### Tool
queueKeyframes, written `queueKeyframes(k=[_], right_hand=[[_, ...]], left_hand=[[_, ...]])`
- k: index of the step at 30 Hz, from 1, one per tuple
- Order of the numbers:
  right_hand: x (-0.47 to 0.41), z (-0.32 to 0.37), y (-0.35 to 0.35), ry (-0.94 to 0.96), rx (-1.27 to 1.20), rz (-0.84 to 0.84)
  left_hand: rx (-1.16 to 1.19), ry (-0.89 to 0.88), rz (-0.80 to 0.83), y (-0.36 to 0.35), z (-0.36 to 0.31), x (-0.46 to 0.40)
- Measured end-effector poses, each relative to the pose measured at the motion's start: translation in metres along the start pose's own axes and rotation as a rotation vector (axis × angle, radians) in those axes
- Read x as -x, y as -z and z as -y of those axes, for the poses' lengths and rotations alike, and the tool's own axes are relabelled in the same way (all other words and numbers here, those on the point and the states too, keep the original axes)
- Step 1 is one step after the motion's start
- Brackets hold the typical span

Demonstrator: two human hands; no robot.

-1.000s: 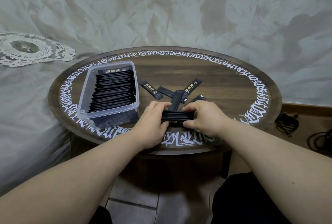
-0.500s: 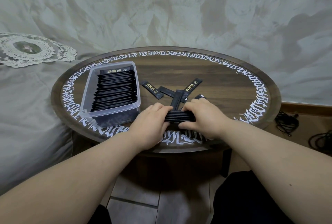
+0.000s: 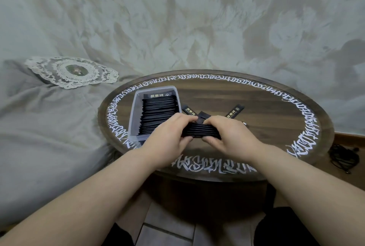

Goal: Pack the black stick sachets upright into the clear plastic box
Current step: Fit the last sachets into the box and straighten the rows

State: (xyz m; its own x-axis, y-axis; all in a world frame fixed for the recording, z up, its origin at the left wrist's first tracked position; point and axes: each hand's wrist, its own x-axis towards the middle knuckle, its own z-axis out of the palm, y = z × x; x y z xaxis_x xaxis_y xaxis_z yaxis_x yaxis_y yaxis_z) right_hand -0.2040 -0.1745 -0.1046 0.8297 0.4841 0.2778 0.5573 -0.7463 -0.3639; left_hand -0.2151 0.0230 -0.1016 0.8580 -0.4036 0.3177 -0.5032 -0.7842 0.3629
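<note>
Lifted off the table (image 3: 266,107) and carried toward the box (image 3: 136,111), the bundle (image 3: 201,132) is pinched at either end by left hand (image 3: 167,143) and right hand (image 3: 231,139), so the sachets are kept squared for upright packing.

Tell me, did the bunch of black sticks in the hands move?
Yes. The sachet bundle rose away from the near white lettering, moving closer to the clear box.
</note>
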Motion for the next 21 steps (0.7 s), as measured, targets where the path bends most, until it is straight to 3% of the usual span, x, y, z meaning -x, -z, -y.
queueKeyframes(k=[3,6,14,21], right_hand=[[-0.008,-0.001,0.008,-0.079,-0.047,-0.033],[-0.019,-0.004,0.012,-0.144,-0.070,-0.067],[-0.061,-0.006,-0.002,-0.205,-0.097,-0.058],[-0.100,-0.014,-0.014,-0.274,-0.095,-0.099]], left_hand=[[-0.037,0.025,-0.058,0.018,0.016,-0.001],[-0.094,0.172,-0.163,0.034,0.047,-0.006],[-0.158,0.459,-0.152,0.041,0.115,-0.023],[-0.004,0.658,-0.173,0.042,0.156,-0.051]])
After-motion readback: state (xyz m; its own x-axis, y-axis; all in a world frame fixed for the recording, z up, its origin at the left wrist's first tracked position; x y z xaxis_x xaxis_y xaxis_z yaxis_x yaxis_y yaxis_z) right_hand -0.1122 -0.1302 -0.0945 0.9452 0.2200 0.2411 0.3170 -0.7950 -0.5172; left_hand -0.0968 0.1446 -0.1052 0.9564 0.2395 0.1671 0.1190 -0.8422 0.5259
